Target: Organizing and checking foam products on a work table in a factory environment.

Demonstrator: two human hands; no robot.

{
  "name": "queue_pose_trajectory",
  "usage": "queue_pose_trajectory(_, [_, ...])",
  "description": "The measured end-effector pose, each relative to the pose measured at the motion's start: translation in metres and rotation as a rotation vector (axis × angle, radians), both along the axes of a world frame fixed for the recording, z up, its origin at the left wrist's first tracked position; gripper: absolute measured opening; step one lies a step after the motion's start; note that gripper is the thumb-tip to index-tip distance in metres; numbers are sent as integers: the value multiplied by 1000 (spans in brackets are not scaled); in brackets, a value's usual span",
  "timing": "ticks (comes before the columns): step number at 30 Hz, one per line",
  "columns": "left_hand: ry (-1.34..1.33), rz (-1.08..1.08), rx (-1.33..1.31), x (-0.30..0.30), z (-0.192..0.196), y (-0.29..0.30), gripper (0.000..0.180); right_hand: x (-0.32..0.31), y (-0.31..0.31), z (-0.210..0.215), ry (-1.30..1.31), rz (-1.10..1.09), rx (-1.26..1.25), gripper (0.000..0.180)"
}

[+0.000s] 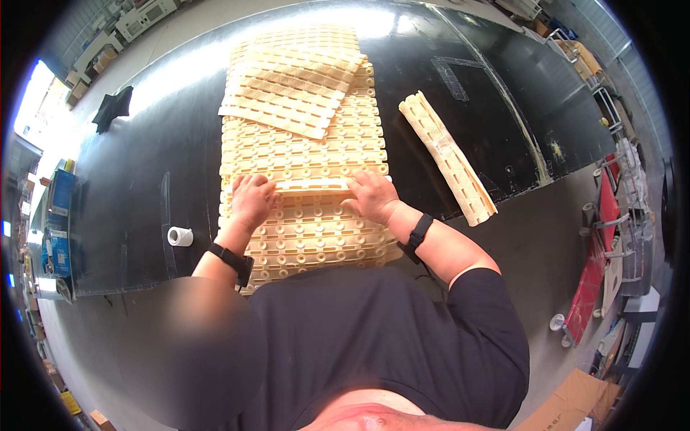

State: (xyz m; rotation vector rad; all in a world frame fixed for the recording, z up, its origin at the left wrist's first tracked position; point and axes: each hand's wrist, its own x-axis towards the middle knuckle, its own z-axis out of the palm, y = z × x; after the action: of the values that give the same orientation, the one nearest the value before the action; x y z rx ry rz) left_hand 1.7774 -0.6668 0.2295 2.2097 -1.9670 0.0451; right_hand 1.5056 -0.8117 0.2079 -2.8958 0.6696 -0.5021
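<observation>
I'm looking down at a long cream plastic grid mat [305, 187] laid out on the black table [144, 179], running away from my hands and reaching back under them to the near edge. My left hand [253, 201] and right hand [372, 194] both press flat on it, fingers curled down over a seam where two sections meet, a pale strip showing between them; neither hand has anything lifted or enclosed. I'd judge the mat light and springy, stiff across each slat but hinging along the joints, its knobbed surface giving decent grip, so the seam edge or the side rims look like the places to take it. Both wrists are bent, forearms coming in close together, each with a black wristband. Beyond my hands a folded section [295, 79] lies on the mat; right of my right hand sits a rolled piece [449, 158]; left of my left hand a small white tape roll [180, 236]
</observation>
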Motion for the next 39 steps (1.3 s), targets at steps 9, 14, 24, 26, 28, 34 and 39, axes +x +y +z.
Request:
queue_pose_trajectory(9, [66, 193, -35, 10, 1, -44, 21, 23, -50, 1, -229, -288, 433, 22])
queue_pose_trajectory(14, [-67, 38, -155, -6, -2, -31, 26, 17, -35, -2, -65, -77, -210, 33])
queue_pose_trajectory(24, [16, 18, -98, 40, 0, -84, 20, 44, -88, 9, -74, -216, 279, 22])
queue_pose_trajectory(26, [-169, -49, -304, 29, 2, -85, 18, 48, -84, 18, -3, -198, 139, 24])
queue_pose_trajectory(28, [-23, 87, 10, 18, 6, -81, 15, 51, -69, 27, 144, -261, 59, 29])
queue_pose_trajectory(34, [-223, -51, 38, 16, 13, -66, 52, 53, -34, 22, 422, -231, 105, 64])
queue_pose_trajectory(39, [-58, 2, 241, 40, 11, -104, 61, 76, -66, 0, 517, -312, 85, 58])
